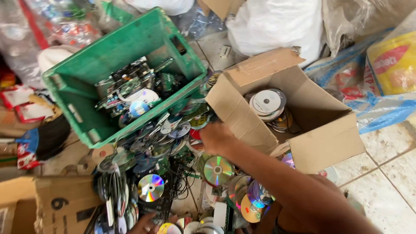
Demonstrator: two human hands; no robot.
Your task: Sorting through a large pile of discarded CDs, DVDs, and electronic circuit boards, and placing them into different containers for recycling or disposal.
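On the floor at the left, our left hand (145, 224) pokes in at the bottom edge among scattered discs (151, 187); we cannot tell its grip. The tilted green crate (82, 86) is spilling many more. Our right hand (215, 136) reaches into that pile, fingers curled on discs. At right, the cardboard box (323, 143) holds only a small stack (268, 103), so we judge most sorting remains.
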